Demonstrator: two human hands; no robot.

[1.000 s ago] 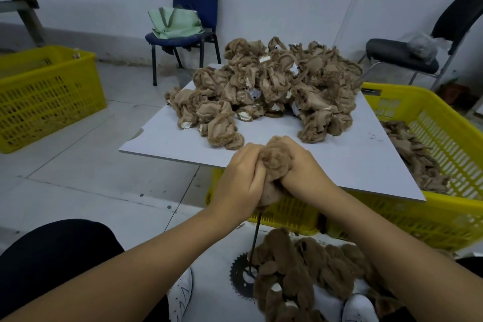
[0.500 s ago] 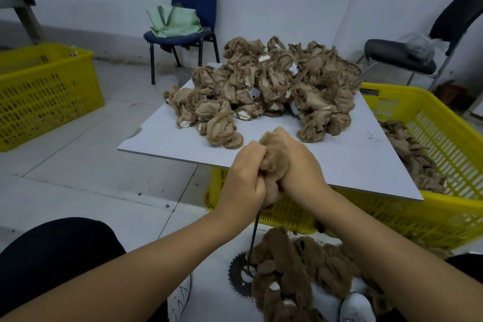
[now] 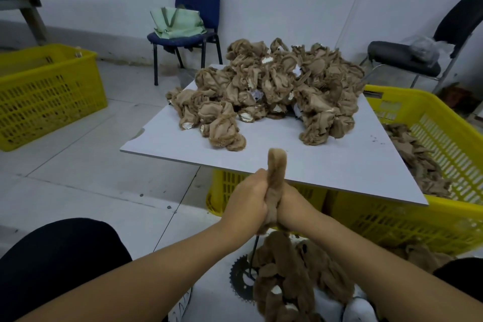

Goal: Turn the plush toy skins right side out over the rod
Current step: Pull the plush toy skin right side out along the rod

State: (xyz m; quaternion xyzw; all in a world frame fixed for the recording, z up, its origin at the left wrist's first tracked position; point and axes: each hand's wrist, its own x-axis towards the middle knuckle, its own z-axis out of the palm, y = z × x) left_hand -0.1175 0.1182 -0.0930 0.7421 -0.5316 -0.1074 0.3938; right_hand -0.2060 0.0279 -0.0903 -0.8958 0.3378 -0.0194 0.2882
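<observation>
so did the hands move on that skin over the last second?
Yes. Both hands, left hand and right hand, slid down the plush skin, from level with the white board edge to below it.

Head-worn view — forward, downward, close.

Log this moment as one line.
left hand: grips skin | right hand: grips skin | skin: furry tip above fists, over rod | pile: on board

A brown plush skin (image 3: 276,165) stood upright, fuzzy tip at twelve o'clock, sheathing the thin dark rod (image 3: 254,251) (visible only below it). Unturned tan skins (image 3: 274,86) heaped the worktop (image 3: 326,162) beyond.
</observation>
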